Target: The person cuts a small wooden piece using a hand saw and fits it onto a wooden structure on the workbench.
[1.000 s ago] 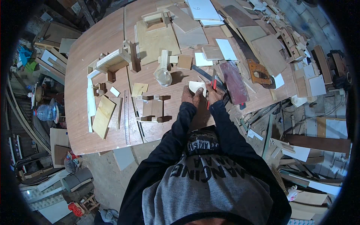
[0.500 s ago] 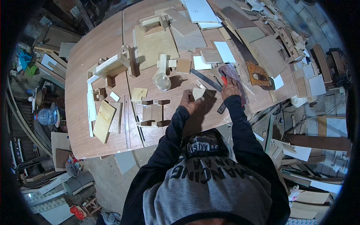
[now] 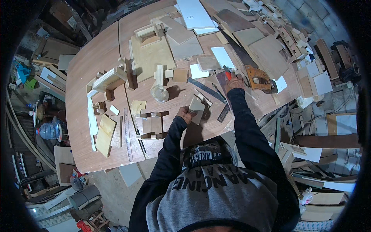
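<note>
My left hand [image 3: 185, 113] grips a small pale square wooden piece [image 3: 196, 108] near the front of the round wooden table [image 3: 83, 77]. My right hand [image 3: 234, 82] is stretched out to the right and closes on a red-handled tool [image 3: 227, 73] lying beside a dark board and a handsaw with a brown handle [image 3: 259, 78]. A dark metal ruler [image 3: 205, 88] lies between the two hands.
A clear jar [image 3: 159, 93] stands mid-table. Small wooden frames [image 3: 151, 124] and blocks [image 3: 112, 79] lie left of my hands, a yellowish board [image 3: 105, 135] further left. Boards and white sheets [image 3: 193, 13] crowd the far side. Scrap wood fills the floor to the right.
My right hand has left the small piece and reached out right to the red-handled tool. The left hand stays on the pale wooden piece.
</note>
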Demonstrator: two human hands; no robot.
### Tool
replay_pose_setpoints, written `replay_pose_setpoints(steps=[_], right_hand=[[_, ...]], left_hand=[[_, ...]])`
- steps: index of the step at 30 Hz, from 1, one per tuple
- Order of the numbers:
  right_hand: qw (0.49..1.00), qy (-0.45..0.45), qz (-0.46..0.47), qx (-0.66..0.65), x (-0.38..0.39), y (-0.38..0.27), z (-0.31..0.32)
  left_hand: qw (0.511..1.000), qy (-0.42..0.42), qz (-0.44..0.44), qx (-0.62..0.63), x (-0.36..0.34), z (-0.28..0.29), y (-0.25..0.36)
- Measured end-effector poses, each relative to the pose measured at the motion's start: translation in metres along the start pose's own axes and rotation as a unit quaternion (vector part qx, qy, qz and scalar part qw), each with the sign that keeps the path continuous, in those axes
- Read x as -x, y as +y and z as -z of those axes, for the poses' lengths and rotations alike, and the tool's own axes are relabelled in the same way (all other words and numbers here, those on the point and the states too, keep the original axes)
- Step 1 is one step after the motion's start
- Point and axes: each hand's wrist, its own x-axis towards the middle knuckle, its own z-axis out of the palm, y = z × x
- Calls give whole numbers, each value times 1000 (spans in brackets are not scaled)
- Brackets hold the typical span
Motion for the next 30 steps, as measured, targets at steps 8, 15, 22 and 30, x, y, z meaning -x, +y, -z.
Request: replay_pose_setpoints(steps=[8,15,22,30], right_hand=[[980,-122,-155,-23,-10,80,-30],[990,-63,-123,-38,0,98,-58],[976,22,-120,-181,58,79,24],[947,61,-104,-299,109,38,31]], left_hand=[[999,31,-24,-21,-1,4,4],[982,99,-113,-116,-15,3,-11],[985,89,-56,-136,-18,6,-8],[974,138,-84,-157,-24,1,-25]])
